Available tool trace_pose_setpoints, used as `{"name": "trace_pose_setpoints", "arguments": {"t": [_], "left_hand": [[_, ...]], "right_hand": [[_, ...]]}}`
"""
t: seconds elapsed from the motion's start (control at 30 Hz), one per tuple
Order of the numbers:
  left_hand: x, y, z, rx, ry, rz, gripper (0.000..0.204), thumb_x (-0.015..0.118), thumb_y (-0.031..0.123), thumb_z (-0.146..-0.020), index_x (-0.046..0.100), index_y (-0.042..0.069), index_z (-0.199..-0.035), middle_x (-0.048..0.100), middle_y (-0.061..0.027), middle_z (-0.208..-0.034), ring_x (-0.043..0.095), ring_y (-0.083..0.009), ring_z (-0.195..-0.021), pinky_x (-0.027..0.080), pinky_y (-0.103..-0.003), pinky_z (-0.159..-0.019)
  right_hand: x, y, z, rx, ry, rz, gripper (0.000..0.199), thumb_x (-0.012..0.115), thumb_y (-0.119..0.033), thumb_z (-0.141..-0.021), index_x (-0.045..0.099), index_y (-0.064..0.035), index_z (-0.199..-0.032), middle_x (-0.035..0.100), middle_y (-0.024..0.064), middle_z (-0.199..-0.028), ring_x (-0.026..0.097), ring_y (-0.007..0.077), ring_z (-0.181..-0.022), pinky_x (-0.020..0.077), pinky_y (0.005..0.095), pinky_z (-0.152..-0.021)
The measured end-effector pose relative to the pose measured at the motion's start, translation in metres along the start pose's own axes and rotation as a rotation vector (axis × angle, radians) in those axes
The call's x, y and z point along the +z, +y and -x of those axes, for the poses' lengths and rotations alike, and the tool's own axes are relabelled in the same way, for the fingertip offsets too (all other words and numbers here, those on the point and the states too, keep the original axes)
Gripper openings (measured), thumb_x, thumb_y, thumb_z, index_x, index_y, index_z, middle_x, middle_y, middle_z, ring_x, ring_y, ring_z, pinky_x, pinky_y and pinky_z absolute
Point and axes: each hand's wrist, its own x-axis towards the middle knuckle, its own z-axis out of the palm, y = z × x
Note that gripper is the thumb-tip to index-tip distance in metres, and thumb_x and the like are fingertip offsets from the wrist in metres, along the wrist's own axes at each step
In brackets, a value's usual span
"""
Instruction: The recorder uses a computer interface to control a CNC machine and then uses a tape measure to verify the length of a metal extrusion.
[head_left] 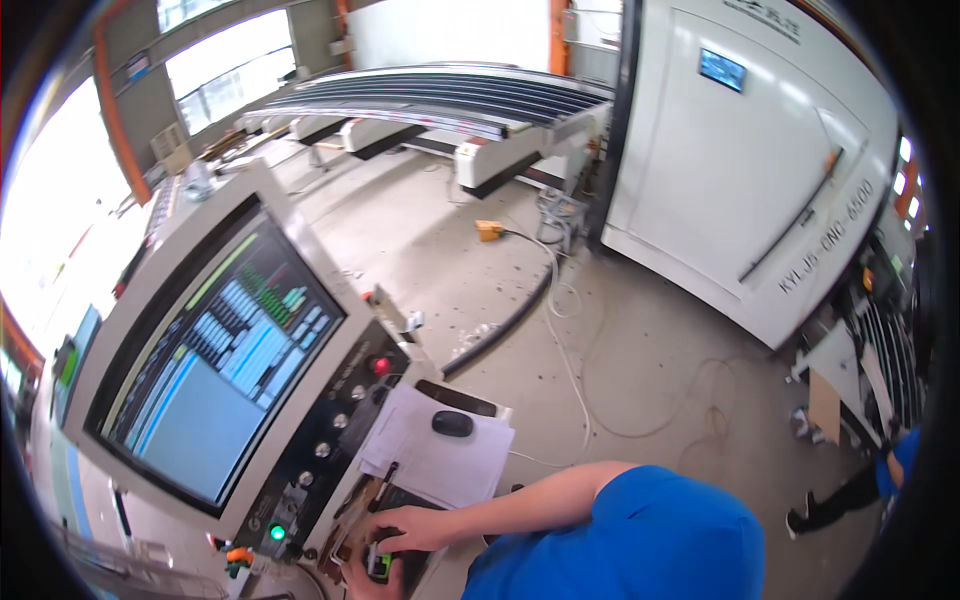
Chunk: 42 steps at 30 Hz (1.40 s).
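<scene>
The left hand (372,584) is gripping a small green-and-grey device (379,566), near side, left of the papers (455,470), while the right hand (412,527) is touching it, closure unclear, handling apparently being underway with release not yet done.

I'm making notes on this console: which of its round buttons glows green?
The green button at the lower end of the black panel; the red button is near the opposite end, with silver buttons between.

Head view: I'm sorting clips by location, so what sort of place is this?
Probably a factory workshop: a screen with a button panel, a big white cabinet and a long slatted bed.
</scene>
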Motion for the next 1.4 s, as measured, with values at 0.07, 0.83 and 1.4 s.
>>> {"name": "trace_pose_setpoints", "arguments": {"t": [0.07,0.83,1.4], "left_hand": [[0.011,0.021,-0.014,0.071,-0.137,0.096,0.066,0.072,0.046,-0.092,0.057,0.000,-0.137,0.056,-0.0301,-0.136,0.053,-0.0476,-0.125,0.045,-0.052,-0.103],[0.308,0.322,-0.132,0.005,-0.670,0.300,0.072,0.056,0.064,-0.094,0.063,-0.006,-0.108,0.063,-0.0293,-0.102,0.063,-0.0462,-0.100,0.051,-0.049,-0.089],[0.335,0.303,-0.194,-0.124,-0.402,0.554,0.043,0.058,0.038,-0.099,0.056,-0.002,-0.116,0.060,-0.0278,-0.113,0.062,-0.0458,-0.106,0.050,-0.052,-0.091]], "right_hand": [[-0.029,-0.010,0.027,0.097,0.001,0.006,0.033,0.066,-0.026,-0.094,0.061,-0.0033,-0.118,0.068,0.0135,-0.111,0.064,0.0258,-0.105,0.0499,0.0379,-0.093],[-0.414,0.056,0.224,0.682,0.152,-0.471,0.024,0.070,0.002,-0.086,0.049,0.0039,-0.099,0.070,0.0168,-0.095,0.068,0.0186,-0.078,0.0550,0.0291,-0.067],[-0.504,0.003,0.099,0.520,-0.051,-0.004,0.017,0.067,-0.001,-0.092,0.051,-0.0038,-0.094,0.064,0.0097,-0.083,0.066,0.0182,-0.070,0.0516,0.0291,-0.063]]}}
